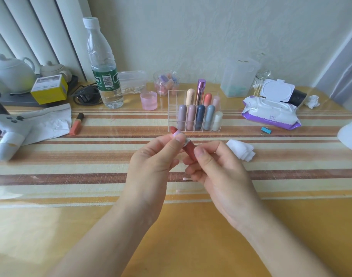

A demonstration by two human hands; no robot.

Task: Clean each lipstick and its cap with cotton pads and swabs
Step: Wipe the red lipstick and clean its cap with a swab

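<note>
- Left hand [151, 158]: I saw its fingers [179, 138] pinching the upper end of the red lipstick [188, 151], where a pale band showed against the thumb.
- Right hand [217, 170]: its fingers [201, 155] were curled round the lipstick's lower end. A cotton swab [185, 179] poked out beneath them.
- Lipstick: held tilted in the air between both hands, above the striped surface [91, 176] and just in front of the clear organiser [172, 110].
- Folded cotton pad [242, 150]: it lay on the surface just right of the hands.
- Wipes pack [271, 113]: lid open, to the right of the organiser.
</note>
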